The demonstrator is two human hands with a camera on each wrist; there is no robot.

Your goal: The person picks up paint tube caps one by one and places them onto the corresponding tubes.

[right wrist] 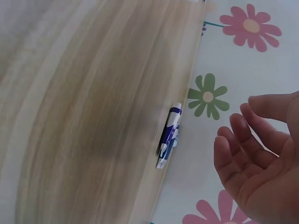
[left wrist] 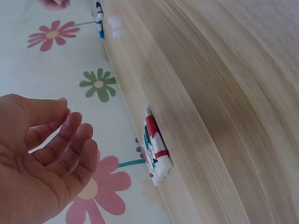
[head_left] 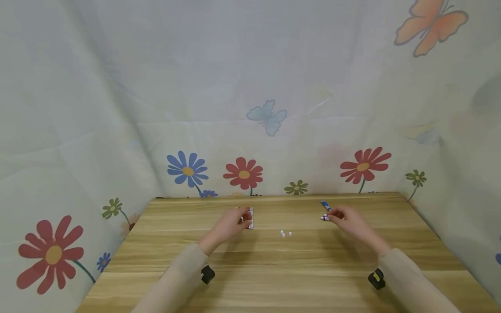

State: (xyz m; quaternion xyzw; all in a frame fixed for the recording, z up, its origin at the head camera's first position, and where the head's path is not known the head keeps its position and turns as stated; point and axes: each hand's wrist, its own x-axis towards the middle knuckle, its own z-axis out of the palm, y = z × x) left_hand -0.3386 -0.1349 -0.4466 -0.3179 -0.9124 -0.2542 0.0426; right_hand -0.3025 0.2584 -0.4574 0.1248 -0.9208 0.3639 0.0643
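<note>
My left hand hovers over the far left of the table, beside a row of slim white tubes with red and other coloured labels. In the left wrist view its fingers are loosely bent, with nothing between them; the red-labelled tube lies nearest, its pointed tip showing. On the other side, my right hand is held close to a purple-and-white tube and a blue tube. The right wrist view shows its fingers loosely curved and holding nothing, apart from the purple tube.
Several small white pieces, like caps, lie on the wooden table between the hands. A pale curtain printed with flowers and butterflies hangs behind the table and along both sides. A black device sits at the left wrist.
</note>
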